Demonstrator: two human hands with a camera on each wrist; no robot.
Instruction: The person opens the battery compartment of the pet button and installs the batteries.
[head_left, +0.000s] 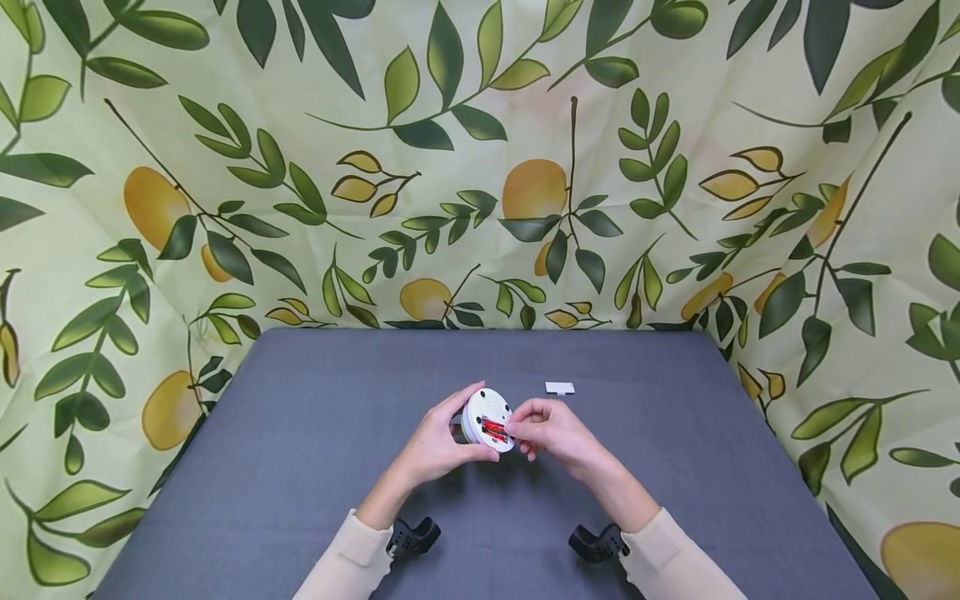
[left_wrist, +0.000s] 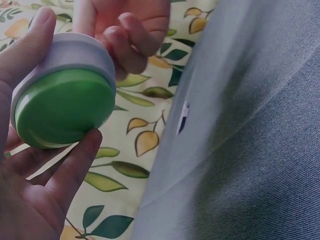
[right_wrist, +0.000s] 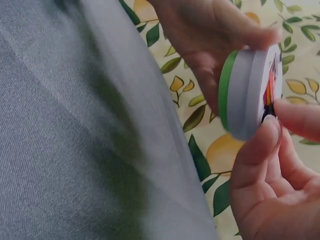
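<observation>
My left hand [head_left: 441, 440] grips a round white device [head_left: 489, 403] by its rim, thumb on one side and fingers on the other. Its underside is tilted up, showing small dark feet and an uncovered battery compartment with red batteries [head_left: 493, 429] in it. A smooth green face [left_wrist: 65, 107] covers the opposite side, seen in the left wrist view. The thumb and index finger of my right hand [head_left: 558, 435] pinch at the dark end of a red battery [right_wrist: 270, 92] at the compartment's edge. The fingertips partly hide that end.
A small white battery cover [head_left: 559, 388] with a tab lies on the grey tabletop [head_left: 337, 375], beyond the right hand. Black wrist mounts [head_left: 414, 536] stick out from both cuffs. Leaf-and-fruit patterned cloth [head_left: 450, 208] hangs behind and at the sides of the table.
</observation>
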